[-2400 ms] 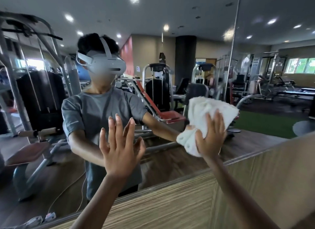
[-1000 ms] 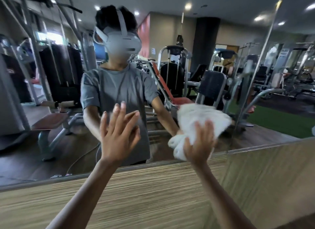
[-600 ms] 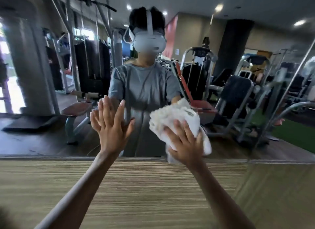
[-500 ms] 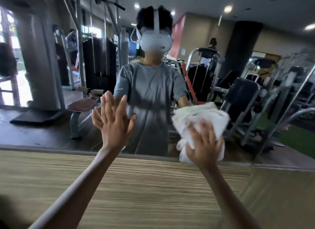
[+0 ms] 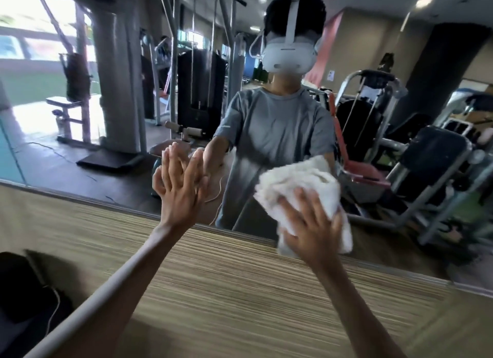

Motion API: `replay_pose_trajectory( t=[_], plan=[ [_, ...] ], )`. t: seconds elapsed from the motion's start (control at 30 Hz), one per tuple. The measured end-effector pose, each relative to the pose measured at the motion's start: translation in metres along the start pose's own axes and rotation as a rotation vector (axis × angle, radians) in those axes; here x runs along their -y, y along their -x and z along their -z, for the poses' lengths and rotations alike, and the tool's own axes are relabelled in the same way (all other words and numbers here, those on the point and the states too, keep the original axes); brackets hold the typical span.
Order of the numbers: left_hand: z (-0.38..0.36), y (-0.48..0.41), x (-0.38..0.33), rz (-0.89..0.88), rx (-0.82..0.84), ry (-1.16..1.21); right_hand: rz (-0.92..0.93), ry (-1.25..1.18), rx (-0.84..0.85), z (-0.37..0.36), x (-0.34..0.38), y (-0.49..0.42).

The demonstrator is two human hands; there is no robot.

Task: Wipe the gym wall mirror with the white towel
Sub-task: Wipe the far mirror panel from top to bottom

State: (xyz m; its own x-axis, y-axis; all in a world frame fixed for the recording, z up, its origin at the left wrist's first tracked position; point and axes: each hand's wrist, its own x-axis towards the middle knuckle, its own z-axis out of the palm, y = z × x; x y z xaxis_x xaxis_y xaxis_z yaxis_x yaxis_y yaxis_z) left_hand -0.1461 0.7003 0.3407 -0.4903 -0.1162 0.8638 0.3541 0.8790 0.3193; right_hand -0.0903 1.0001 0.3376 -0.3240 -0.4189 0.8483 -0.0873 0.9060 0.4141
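At the far left, low down, a dark bag-like thing with a thin white cable sits in front of the wall; what it is I cannot tell. Above it begins the mirror, a flat, glossy glass that reflects grey machines and a bright window.

The left hand is wide, with its fingers straight and slightly apart. It is laid flat against the glass just above the lower edge, where the fingertips meet their own reflection.

Right of it, the right hand has its fingers spread over the white towel and presses it on the glass. The towel is a thick, soft, bunched terry cloth with a rough nap. It sits low on the mirror, and its lowest fold hangs over the striped wood-grain panel, which is matte, with fine horizontal lines.

The wiping seems to be in progress. I see no clear streaks or wet marks, so which parts are already wiped cannot be judged. The towel covers only a small low area, so probably the higher glass and the part to the right remain.
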Motion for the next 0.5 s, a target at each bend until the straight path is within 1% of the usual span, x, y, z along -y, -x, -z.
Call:
replay_pose_trajectory(
  t=[0.07, 0.1, 0.17, 0.2, 0.23, 0.27, 0.33, 0.4, 0.43, 0.5],
  plan=[
    [0.006, 0.002, 0.017, 0.007, -0.002, 0.009, -0.117, -0.012, -0.011, 0.009, -0.012, -0.012],
    [0.008, 0.003, 0.023, 0.015, -0.004, 0.023, -0.2, -0.003, -0.031, 0.011, -0.006, -0.03],
    [0.01, 0.006, 0.031, 0.037, -0.003, 0.036, -0.383, -0.045, -0.057, 0.014, 0.022, -0.077],
    [0.011, 0.009, 0.035, 0.053, 0.004, 0.034, -0.411, -0.083, -0.055, 0.015, 0.042, -0.098],
    [0.013, 0.011, 0.041, 0.066, 0.014, 0.031, -0.376, -0.108, -0.048, 0.013, 0.066, -0.114],
    [0.016, 0.013, 0.047, 0.075, 0.02, 0.029, -0.289, -0.123, -0.036, 0.01, 0.087, -0.122],
    [0.02, 0.012, 0.063, 0.08, 0.019, 0.016, -0.05, -0.095, 0.008, 0.003, 0.121, -0.119],
    [0.023, 0.013, 0.078, 0.062, 0.019, -0.006, 0.114, -0.077, 0.036, -0.003, 0.133, -0.097],
    [0.024, 0.013, 0.084, 0.047, 0.019, -0.015, 0.158, -0.06, 0.037, -0.005, 0.13, -0.085],
    [0.026, 0.01, 0.093, 0.037, 0.033, -0.019, 0.186, -0.038, 0.046, -0.008, 0.118, -0.067]
  ],
)
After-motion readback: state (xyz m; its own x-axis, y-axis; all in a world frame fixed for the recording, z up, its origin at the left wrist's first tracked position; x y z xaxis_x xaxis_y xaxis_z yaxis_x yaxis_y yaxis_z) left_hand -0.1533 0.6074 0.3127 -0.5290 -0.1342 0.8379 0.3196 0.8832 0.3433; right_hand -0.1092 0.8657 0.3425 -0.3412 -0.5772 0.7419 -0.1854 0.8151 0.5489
